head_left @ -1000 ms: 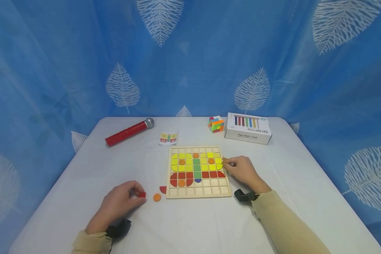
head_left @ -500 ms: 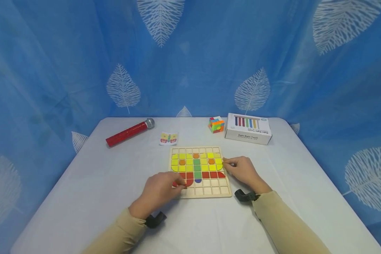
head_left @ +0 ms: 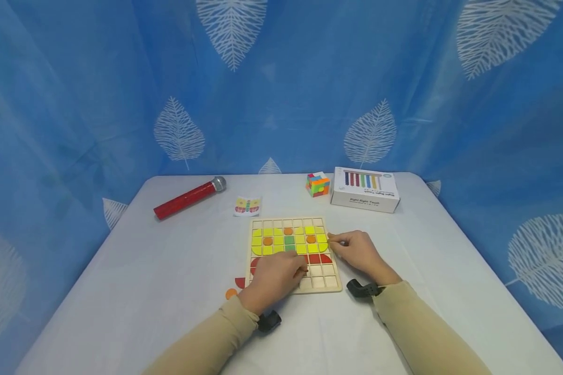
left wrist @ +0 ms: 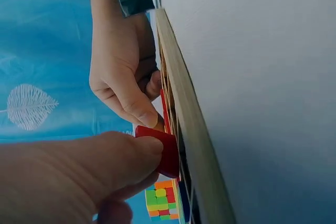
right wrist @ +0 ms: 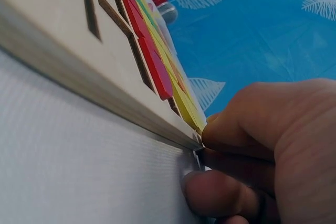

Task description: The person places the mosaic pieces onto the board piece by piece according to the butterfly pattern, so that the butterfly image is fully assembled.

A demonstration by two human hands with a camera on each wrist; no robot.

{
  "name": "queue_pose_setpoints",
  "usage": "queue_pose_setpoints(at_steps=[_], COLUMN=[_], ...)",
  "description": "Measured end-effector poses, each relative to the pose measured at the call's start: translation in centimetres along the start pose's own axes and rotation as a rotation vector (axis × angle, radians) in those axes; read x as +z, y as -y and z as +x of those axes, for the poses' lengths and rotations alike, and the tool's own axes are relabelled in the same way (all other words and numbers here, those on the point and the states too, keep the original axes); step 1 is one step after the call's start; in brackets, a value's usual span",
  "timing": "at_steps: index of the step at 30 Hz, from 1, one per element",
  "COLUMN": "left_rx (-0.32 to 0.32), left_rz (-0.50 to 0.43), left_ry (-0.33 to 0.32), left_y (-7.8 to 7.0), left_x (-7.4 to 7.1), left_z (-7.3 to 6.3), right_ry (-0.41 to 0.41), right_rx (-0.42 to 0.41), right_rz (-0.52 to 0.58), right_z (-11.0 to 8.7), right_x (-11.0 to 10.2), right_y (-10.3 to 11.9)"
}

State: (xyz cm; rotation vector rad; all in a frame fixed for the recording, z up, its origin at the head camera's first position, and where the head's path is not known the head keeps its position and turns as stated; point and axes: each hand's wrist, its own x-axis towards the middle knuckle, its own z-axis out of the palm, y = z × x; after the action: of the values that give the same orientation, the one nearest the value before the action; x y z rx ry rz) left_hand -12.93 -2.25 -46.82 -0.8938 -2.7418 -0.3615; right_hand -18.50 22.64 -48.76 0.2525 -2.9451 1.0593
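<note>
My left hand (head_left: pixel 274 276) reaches over the lower middle of a wooden grid board (head_left: pixel 317 283). Its thumb and finger pinch a small red tile (left wrist: pixel 167 153), held on edge close over the grid in the left wrist view. With thumb and fingers, my right hand (head_left: pixel 360 254) grips the board's right edge beside the yellow tiles (head_left: pixel 321 238). Yellow, orange, green and red tiles (head_left: pixel 314 259) fill several of the cells. The left hand hides part of the lower left cells. Left of the board, a red quarter-round tile (head_left: pixel 240 282) and an orange disc (head_left: pixel 231 294) lie on the table.
Behind the board lies a small pattern card (head_left: pixel 247 206). A red microphone (head_left: pixel 190 198) rests at the back left. At the back right stand a colourful puzzle cube (head_left: pixel 317 184) and a white box (head_left: pixel 365 189). A blue leaf-print curtain (head_left: pixel 281 94) hangs behind the white table.
My left hand has carried the red tile from the table at the left across to the lower middle of the board. The right hand has stayed at the board's edge.
</note>
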Motion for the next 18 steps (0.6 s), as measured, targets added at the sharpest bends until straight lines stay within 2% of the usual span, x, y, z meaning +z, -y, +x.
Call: queue_pose_setpoints(at_steps=[10,18], left_rx=[0.131,0.123], left_rz=[0.019,0.074], left_ry=[-0.024,-0.03], left_y=[0.57,0.72], left_x=[-0.06,0.39], left_z=[-0.89,-0.61], right_ry=[0.004,0.007], right_rx=[0.007,0.019], right_rz=[-0.005,-0.005], right_z=[0.1,0.16], right_x=[-0.02,0.02], right_y=[0.17,0.0])
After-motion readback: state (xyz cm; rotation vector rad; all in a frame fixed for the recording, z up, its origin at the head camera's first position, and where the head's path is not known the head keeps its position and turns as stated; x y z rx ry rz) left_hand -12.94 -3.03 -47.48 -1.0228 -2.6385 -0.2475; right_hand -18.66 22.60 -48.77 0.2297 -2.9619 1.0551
